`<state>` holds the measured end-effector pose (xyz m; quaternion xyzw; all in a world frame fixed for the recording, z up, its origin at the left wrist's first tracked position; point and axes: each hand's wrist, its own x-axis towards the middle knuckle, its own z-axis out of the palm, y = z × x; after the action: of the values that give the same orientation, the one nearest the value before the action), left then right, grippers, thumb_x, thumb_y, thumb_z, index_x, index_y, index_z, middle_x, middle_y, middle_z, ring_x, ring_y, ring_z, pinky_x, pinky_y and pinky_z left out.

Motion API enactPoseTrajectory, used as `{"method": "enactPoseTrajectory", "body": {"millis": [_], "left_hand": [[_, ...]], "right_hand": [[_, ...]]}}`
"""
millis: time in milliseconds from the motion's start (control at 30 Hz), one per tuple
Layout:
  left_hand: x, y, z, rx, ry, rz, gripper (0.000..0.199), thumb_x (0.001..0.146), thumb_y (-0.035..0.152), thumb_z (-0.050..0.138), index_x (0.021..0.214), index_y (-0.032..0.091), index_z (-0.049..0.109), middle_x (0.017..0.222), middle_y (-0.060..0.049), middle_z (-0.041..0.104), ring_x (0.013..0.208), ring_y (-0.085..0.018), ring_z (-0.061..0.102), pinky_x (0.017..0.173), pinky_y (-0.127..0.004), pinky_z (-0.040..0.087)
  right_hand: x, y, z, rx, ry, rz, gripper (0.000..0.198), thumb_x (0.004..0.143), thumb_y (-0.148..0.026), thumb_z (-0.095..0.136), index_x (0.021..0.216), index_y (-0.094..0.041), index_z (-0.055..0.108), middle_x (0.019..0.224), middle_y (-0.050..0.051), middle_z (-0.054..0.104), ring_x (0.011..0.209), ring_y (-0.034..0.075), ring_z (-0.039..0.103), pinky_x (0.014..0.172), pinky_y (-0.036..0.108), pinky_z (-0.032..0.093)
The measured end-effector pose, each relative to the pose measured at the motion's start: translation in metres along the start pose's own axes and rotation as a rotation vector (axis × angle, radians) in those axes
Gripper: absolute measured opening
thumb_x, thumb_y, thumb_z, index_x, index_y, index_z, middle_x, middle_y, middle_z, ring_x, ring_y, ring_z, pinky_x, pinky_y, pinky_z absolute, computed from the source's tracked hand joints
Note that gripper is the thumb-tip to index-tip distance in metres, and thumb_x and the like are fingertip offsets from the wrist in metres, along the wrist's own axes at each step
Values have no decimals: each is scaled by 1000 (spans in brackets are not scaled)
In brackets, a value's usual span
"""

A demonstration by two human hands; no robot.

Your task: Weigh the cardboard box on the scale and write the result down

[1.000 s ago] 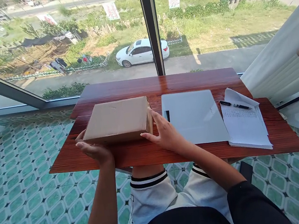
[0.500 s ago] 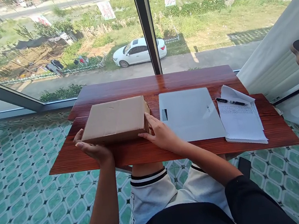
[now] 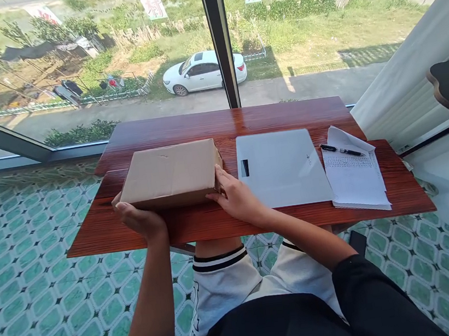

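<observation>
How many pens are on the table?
1. The pen lies on the papers at the table's right end, beside the laptop. More could be hidden under the papers.

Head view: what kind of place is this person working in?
Probably an upper-floor room or enclosed balcony, used as a desk spot. A small wooden table stands against a floor-to-ceiling window overlooking a parked white car, and the floor is green patterned tile.
</observation>
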<state>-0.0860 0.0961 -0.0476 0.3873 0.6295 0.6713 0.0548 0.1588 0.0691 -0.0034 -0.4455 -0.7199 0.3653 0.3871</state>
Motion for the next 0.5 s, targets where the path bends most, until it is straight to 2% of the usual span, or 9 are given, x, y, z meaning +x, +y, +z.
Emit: {"method": "enactPoseTrajectory", "body": {"millis": [133, 300, 500], "left_hand": [[2, -2, 0, 71, 16, 58, 52, 97, 59, 27, 106, 18, 57, 111, -10, 65, 107, -23, 59, 99, -42, 44], [6, -5, -2, 86, 5, 79, 48, 97, 53, 26, 105, 17, 56, 109, -9, 62, 103, -21, 57, 97, -39, 43], [9, -1, -1, 57, -28, 78, 42, 96, 53, 27, 99, 19, 51, 102, -6, 56, 98, -19, 54, 97, -38, 43]], "right_hand": [[0, -3, 0, -4, -5, -5, 67, 96, -21, 63, 154, 1, 37, 160, 22, 34, 152, 28, 32, 124, 40, 35], [-1, -3, 2, 4, 2, -11, 64, 96, -19, 61, 155, -6, 39, 160, 19, 35, 152, 27, 31, 124, 42, 36], [0, -8, 2, -39, 0, 15, 65, 96, -18, 61, 153, 3, 38, 159, 23, 33, 151, 30, 33, 122, 41, 37]]}}
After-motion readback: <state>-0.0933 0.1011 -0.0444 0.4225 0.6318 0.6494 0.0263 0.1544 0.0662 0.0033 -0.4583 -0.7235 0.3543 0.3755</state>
